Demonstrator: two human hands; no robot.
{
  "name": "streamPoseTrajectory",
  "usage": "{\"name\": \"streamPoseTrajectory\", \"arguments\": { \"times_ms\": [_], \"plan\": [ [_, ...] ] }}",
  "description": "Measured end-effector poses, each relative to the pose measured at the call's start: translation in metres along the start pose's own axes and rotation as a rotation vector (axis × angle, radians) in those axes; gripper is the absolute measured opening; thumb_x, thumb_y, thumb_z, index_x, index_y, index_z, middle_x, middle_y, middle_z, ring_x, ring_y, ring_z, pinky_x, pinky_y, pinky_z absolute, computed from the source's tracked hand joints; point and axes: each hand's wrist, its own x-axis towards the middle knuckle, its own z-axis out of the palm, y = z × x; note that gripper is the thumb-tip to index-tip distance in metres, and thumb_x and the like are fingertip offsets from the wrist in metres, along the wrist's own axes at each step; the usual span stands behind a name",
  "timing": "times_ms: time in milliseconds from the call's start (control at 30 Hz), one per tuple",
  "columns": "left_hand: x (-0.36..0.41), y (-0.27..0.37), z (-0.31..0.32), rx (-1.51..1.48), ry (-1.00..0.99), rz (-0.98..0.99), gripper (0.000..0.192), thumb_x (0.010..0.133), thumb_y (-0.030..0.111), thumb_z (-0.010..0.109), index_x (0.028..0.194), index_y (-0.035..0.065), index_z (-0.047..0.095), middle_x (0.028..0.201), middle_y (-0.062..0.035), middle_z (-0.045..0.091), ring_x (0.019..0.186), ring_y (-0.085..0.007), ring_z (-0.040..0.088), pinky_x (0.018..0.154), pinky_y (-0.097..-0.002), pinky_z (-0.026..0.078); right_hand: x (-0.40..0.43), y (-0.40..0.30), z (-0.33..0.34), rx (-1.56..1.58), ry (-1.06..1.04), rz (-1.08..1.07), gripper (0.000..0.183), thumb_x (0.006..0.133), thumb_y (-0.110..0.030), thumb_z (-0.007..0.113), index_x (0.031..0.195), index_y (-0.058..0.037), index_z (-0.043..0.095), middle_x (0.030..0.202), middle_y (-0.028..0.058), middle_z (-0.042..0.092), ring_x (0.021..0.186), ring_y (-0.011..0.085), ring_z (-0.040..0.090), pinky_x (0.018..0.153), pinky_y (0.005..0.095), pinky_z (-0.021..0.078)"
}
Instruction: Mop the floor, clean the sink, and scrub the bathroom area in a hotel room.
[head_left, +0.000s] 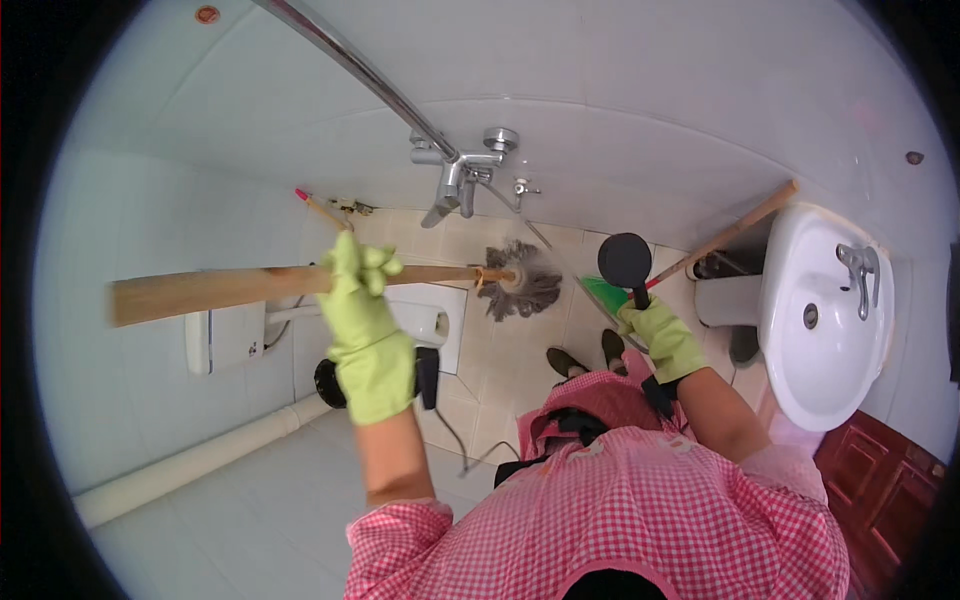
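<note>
My left hand (364, 322), in a light green rubber glove, grips the wooden handle (225, 291) of a mop. The handle's top end juts toward the left wall. At its lower end the grey string mop head (523, 279) lies spread on the tiled floor. In my right hand (664, 337), gloved alike, is a hand shower head (625, 260) whose dark round disc faces the camera. Its metal hose (538, 234) hangs from the chrome wall mixer tap (450, 176). Just beyond the right hand is a green broom or brush head (604, 294), partly hidden by the hose and glove.
A squat toilet (420, 315) and white cistern (225, 337) are at left. The washbasin (817, 337) stands at right, with a wooden pole (727, 236) leaning beside it. A chrome rail (352, 67) rises from the tap. A wooden door (877, 495) is at lower right.
</note>
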Motion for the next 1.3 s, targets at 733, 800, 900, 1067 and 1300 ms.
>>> {"name": "streamPoseTrajectory", "arguments": {
  "times_ms": [733, 800, 900, 1067, 1300],
  "plan": [
    [-0.014, 0.091, -0.016, -0.087, -0.564, 0.19, 0.038, 0.093, 0.036, 0.053, 0.077, 0.0017, 0.058, 0.052, -0.0015, 0.044, 0.049, -0.0164, 0.046, 0.07, -0.0396, 0.048, -0.017, -0.012, -0.001, 0.044, -0.01, 0.091, 0.015, 0.085, -0.01, 0.064, 0.096, -0.0008, 0.059, 0.072, 0.0105, 0.065, 0.063, 0.0209, 0.065, 0.063, 0.0324, 0.0507],
    [-0.015, 0.101, -0.015, -0.035, -0.515, 0.413, 0.036, 0.092, 0.033, 0.055, 0.087, -0.0016, 0.063, 0.059, -0.0035, 0.054, 0.058, -0.0185, 0.054, 0.075, -0.0408, 0.049, -0.016, -0.013, -0.003, 0.076, 0.003, 0.103, 0.015, 0.085, -0.01, 0.064, 0.096, -0.0008, 0.06, 0.072, 0.0105, 0.066, 0.063, 0.0207, 0.065, 0.063, 0.0321, 0.0506],
    [-0.013, 0.052, 0.009, -0.005, 0.135, 0.509, 0.032, 0.091, 0.028, 0.059, 0.098, -0.0021, 0.066, 0.076, -0.006, 0.064, 0.075, -0.0184, 0.061, 0.083, -0.038, 0.048, -0.021, -0.027, 0.004, -0.003, 0.023, 0.141, 0.015, 0.085, -0.011, 0.064, 0.095, -0.0008, 0.06, 0.072, 0.0106, 0.065, 0.063, 0.0206, 0.065, 0.063, 0.0323, 0.0506],
    [-0.024, -0.103, -0.009, 0.11, 0.291, 0.016, 0.028, 0.093, 0.03, 0.061, 0.098, 0.0031, 0.065, 0.083, -0.0048, 0.066, 0.084, -0.0133, 0.06, 0.086, -0.0336, 0.045, -0.007, -0.004, 0.001, -0.106, -0.017, 0.109, 0.016, 0.085, -0.011, 0.065, 0.095, -0.0007, 0.058, 0.071, 0.0101, 0.064, 0.065, 0.0213, 0.065, 0.062, 0.0331, 0.0511],
    [-0.016, 0.069, 0.01, -0.038, -0.277, 0.181, 0.029, 0.093, 0.024, 0.058, 0.071, 0.0073, 0.053, 0.05, -0.0016, 0.042, 0.047, -0.0151, 0.043, 0.079, -0.041, 0.05, 0.002, 0.009, -0.006, 0.055, -0.011, 0.029, 0.017, 0.083, -0.01, 0.065, 0.096, -0.0005, 0.058, 0.072, 0.0098, 0.064, 0.065, 0.0217, 0.065, 0.062, 0.0327, 0.0514]
  ]
}}
